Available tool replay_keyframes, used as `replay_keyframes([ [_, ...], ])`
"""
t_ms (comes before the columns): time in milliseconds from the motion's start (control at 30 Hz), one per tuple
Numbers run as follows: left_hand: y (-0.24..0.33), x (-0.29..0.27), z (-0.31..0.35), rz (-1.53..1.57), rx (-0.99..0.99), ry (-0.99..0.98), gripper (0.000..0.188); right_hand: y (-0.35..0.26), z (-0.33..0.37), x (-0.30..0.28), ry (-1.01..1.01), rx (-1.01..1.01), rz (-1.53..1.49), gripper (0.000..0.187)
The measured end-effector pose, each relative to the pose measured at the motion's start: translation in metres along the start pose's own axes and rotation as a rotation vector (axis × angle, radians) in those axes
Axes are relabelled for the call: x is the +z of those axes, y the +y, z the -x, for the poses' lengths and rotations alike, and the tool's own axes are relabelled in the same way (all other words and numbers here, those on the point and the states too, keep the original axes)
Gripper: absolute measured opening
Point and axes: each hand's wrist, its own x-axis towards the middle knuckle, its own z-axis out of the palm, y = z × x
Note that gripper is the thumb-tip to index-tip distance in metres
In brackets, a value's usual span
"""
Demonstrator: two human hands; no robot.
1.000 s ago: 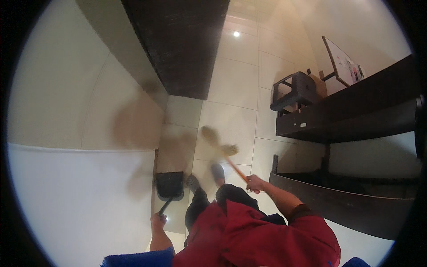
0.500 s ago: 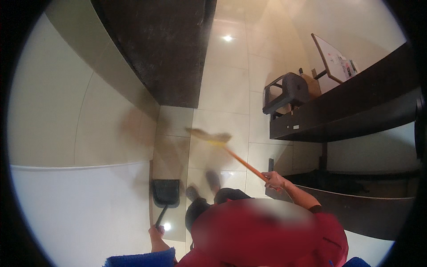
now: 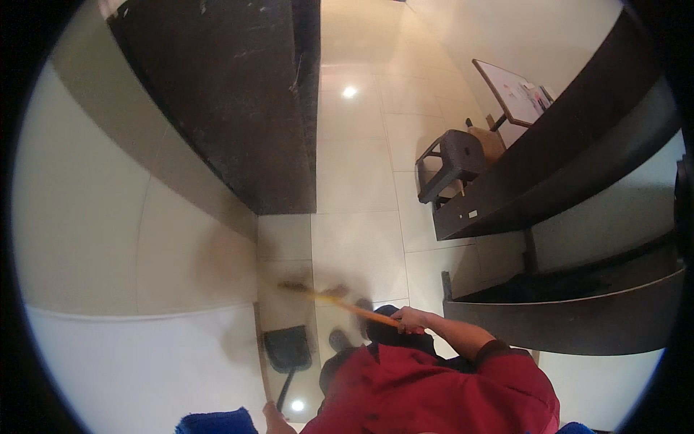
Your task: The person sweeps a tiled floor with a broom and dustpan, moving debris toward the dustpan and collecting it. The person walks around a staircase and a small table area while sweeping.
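Note:
My right hand [image 3: 412,320] is closed around the orange-yellow handle of a broom [image 3: 370,314], which slants down to the left. The broom's head is smeared by motion above the floor, just beyond my feet. At the lower edge, my left hand [image 3: 272,414] is partly cut off, with its fingers at the end of the handle of a black dustpan [image 3: 288,347]. The pan rests by the left wall's foot, beside my dark shoe [image 3: 338,340].
A tall dark cabinet [image 3: 238,94] stands ahead on the left. To the right are a dark stool [image 3: 460,155], dark wooden furniture [image 3: 564,166] and a small whiteboard [image 3: 513,94]. Pale tiles [image 3: 358,246] cover the floor.
The broom and my right hand have come nearer and to the left, toward the dustpan. The dustpan has shifted lower and slightly right in view as my head moved.

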Motion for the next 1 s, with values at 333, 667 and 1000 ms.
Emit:
replay_keyframes([
  [333,0.109,0.148,0.068,-0.29,0.256,-0.016,0.046,0.01,0.108,-0.139,-0.079,-0.045,-0.092,0.068],
  [667,0.288,0.558,0.219,-0.717,0.753,-0.493,0.055,0.14,0.183,-0.264,0.283,0.156,-0.398,0.063],
  [1000,0.354,0.825,0.434,-0.904,0.636,-0.891,0.052,0.142,0.18,-0.266,0.498,0.409,-0.74,0.07],
])
